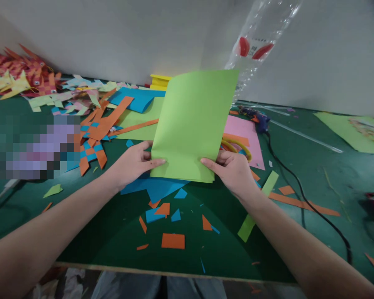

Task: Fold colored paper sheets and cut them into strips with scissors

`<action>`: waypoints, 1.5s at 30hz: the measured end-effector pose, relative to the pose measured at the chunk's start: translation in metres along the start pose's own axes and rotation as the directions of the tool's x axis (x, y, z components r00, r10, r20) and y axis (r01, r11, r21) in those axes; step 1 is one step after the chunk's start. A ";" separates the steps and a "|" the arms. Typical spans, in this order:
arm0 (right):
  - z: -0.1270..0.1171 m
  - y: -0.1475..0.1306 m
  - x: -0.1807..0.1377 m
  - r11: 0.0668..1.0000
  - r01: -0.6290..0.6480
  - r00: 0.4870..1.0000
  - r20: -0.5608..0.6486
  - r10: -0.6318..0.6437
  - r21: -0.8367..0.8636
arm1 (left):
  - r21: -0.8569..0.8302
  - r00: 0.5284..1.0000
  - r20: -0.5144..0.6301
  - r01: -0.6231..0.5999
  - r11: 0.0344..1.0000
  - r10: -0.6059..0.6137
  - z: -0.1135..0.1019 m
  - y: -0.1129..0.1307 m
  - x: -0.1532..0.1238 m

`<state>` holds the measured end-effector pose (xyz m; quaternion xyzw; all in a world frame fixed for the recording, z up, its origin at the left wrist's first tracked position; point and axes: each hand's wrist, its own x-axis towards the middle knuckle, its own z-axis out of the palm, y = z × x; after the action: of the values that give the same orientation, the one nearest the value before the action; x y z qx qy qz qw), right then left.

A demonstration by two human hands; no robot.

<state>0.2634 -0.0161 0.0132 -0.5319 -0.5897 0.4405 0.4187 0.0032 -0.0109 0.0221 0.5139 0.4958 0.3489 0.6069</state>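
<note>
Both my hands hold up a folded sheet of light green paper [195,120] above the table, its lower edges lying almost together and its top curving back. My left hand [139,163] pinches the lower left edge, thumb in front and fingers behind. At the lower right edge my right hand [229,166] grips the same way. Under the sheet lies blue paper [158,189] with a jagged edge. Yellow scissor handles [237,145] show just behind my right hand, on pink paper [252,137]. Woven orange and blue paper strips [92,149] lie left of the sheet.
Orange and blue scraps, such as an orange rectangle [173,241], litter the green table [112,236]. A glue gun [257,119] with a black cord lies right. A clear plastic packet [255,45] stands behind. Red and yellow paper crafts [21,74] sit far left.
</note>
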 end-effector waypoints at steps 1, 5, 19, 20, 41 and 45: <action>0.000 0.000 0.000 1.000 0.001 1.000 0.007 -0.001 0.014 | 0.012 1.000 -0.001 0.005 1.000 -0.005 0.000 0.000 0.000; 0.001 0.001 0.000 0.998 -0.013 1.000 0.026 0.011 0.060 | 0.019 1.000 0.015 -0.003 1.000 0.003 -0.002 -0.002 0.001; 0.000 0.001 0.003 0.978 -0.001 0.998 -0.055 -0.011 -0.207 | 0.072 0.996 0.033 -0.089 0.993 0.086 -0.004 -0.003 0.002; 0.000 0.000 0.003 0.974 0.005 0.997 -0.070 -0.022 -0.227 | 0.075 0.995 0.026 -0.094 0.993 0.093 -0.005 -0.003 0.002; 0.002 -0.007 0.000 0.958 0.060 0.995 -0.066 -0.081 -0.281 | 0.061 0.997 -0.015 -0.071 0.996 0.072 -0.009 -0.002 0.004; 0.002 -0.007 0.001 0.956 0.071 0.994 -0.061 -0.092 -0.284 | 0.070 0.997 -0.018 -0.070 0.995 0.071 -0.009 -0.002 0.004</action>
<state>0.2590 -0.0160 0.0198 -0.5772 -0.6520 0.3146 0.3778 -0.0042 -0.0054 0.0196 0.5482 0.4951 0.3580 0.5710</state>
